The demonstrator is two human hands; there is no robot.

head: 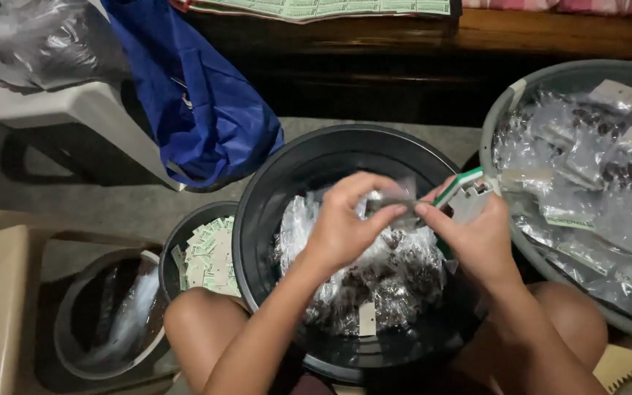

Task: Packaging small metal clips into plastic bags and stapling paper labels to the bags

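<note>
While hands (411,219) pinch packet (389,203), over basin (257,219)

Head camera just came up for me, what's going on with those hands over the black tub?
A seated person holds a small clear packet between both hands above the black tub, which is full of similar clear packets of dark pieces. The left hand pinches the packet; the right hand also grips a green and white stapler. A grey basin to the right holds labelled packets, and a small tub on the left holds paper labels.
</note>
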